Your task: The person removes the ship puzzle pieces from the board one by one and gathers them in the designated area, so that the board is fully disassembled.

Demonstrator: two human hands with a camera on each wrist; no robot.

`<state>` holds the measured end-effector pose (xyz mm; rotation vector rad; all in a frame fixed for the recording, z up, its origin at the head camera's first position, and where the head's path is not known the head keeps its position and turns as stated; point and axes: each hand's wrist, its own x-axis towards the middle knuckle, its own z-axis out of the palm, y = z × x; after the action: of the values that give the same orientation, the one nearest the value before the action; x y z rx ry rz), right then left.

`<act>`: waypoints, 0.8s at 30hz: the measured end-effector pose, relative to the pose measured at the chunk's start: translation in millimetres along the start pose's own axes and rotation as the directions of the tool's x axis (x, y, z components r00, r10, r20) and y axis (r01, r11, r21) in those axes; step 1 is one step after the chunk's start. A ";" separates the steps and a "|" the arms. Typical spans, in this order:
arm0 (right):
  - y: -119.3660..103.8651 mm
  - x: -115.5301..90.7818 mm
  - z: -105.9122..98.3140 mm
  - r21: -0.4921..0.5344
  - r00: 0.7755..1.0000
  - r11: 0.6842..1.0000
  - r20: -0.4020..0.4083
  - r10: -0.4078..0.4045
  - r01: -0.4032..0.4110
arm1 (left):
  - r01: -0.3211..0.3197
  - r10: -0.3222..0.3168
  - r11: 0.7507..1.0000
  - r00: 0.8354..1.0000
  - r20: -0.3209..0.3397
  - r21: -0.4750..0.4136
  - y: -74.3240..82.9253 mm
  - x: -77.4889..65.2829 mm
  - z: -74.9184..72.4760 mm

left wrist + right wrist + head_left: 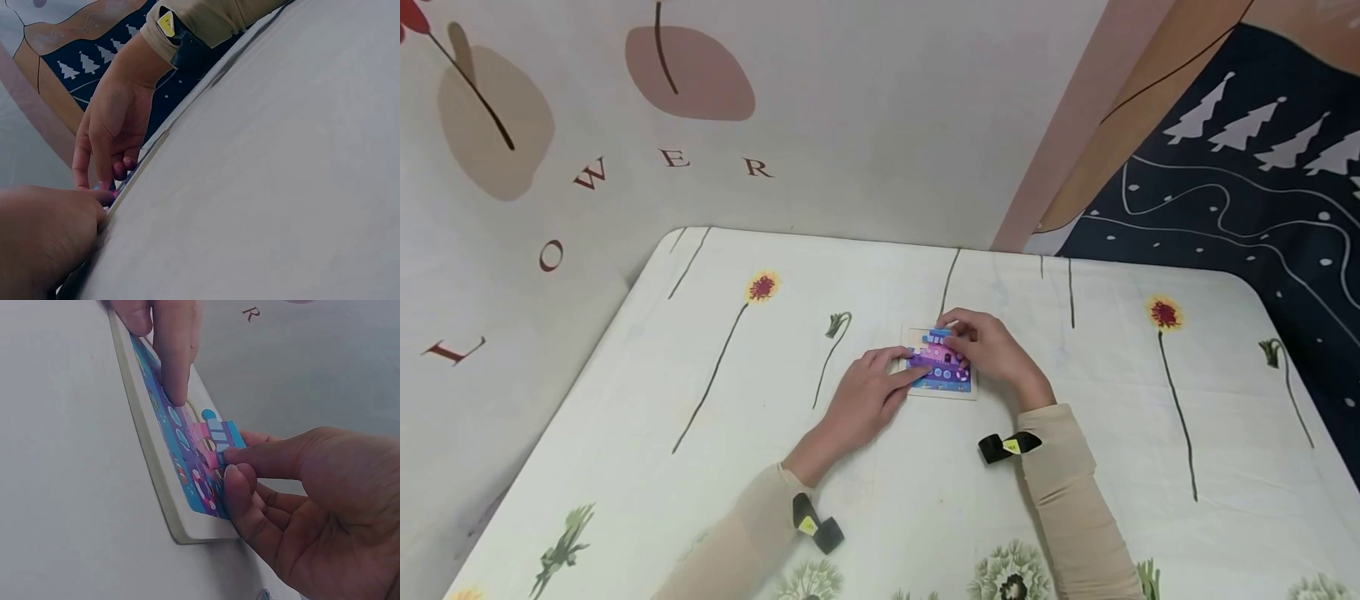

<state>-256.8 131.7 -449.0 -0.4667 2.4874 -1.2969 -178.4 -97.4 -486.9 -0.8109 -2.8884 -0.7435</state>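
A small wooden jigsaw board with a pale frame lies on the table, its purple, pink and blue picture showing a ship. My right hand is at the board's upper right. Its thumb and index finger pinch a blue-and-pink puzzle piece with a round knob, tilted up from the picture. My left hand reaches in from the left, one straight finger pressing on the ship's hull and others at the board's left edge. In the left wrist view, the left hand hides most of the board.
A white cloth with printed flowers covers the table. Behind it stands a pale wall with letters, and a dark hanging with white trees is at the right. Black straps are on both wrists.
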 end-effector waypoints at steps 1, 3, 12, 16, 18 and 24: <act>0.3 0.3 0.1 0.000 1.000 1.000 0.000 0.002 -0.002 | 0.003 -0.003 1.000 1.000 0.008 0.010 0.4 -0.3 0.1; 0.9 0.5 0.4 0.000 1.000 1.000 -0.001 0.005 -0.005 | 0.008 -0.008 1.000 1.000 0.016 0.014 0.7 -0.5 0.7; 1.1 0.2 -0.8 0.039 1.000 0.999 -0.013 0.026 -0.026 | 0.025 -0.024 1.000 0.999 0.026 -0.018 3.5 0.6 0.0; 1.5 1.2 -1.3 0.052 0.999 0.998 -0.016 0.031 -0.030 | 0.022 -0.022 0.999 0.999 0.024 -0.022 3.7 0.7 -0.6; 1.3 1.4 -1.6 0.059 0.999 0.998 -0.016 0.032 -0.031 | 0.020 -0.020 1.000 1.000 0.020 -0.023 3.7 0.7 -0.9; 0.6 0.1 -3.3 0.077 1.000 0.997 -0.018 0.002 -0.001 | 0.029 -0.029 0.999 0.999 0.025 -0.017 3.1 0.0 -0.5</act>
<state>-258.3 134.4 -447.7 -0.4366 2.4416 -1.3965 -176.9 -95.3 -485.2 -0.7875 -2.9259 -0.7675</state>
